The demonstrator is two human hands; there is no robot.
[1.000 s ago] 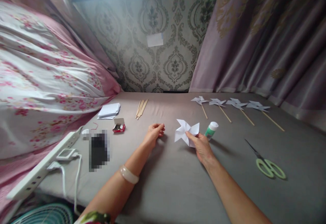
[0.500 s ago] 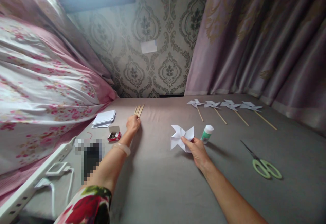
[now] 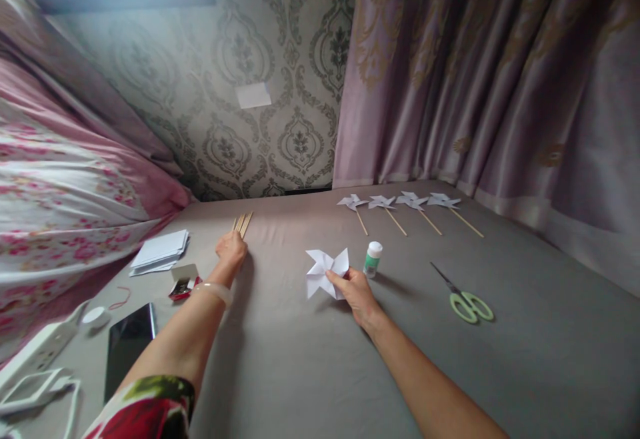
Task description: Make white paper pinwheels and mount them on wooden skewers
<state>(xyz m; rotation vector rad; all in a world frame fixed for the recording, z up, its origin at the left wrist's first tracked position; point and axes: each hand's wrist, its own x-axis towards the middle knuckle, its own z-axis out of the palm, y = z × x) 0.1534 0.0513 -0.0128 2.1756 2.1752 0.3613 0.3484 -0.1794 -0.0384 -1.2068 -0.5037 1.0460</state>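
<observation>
My left hand (image 3: pixel 231 247) is at the near ends of a small bunch of thin wooden sticks (image 3: pixel 243 224), its fingers curled closed on them. The back of the hand hides the fingertips, so how many sticks are gripped cannot be seen. In my right hand (image 3: pixel 356 292) is a white paper pinwheel (image 3: pixel 320 274), pinched near its centre with the thumb on top, held just above the bed-like grey surface (image 3: pixel 300 372). A glue stick (image 3: pixel 373 260) with a white cap and green label stands upright just beyond the right hand.
Several finished pinwheels on sticks (image 3: pixel 413 200) lie in a row at the back right. Green-handled scissors (image 3: pixel 467 302) lie on the right. To the left are stacked white paper (image 3: pixel 159 251), a small red open box (image 3: pixel 184 284), a phone (image 3: pixel 130 342) and a power strip (image 3: pixel 43 349).
My left hand has reached forward and left to the wooden sticks. My right hand keeps hold of the pinwheel. The whole view has turned to the right.
</observation>
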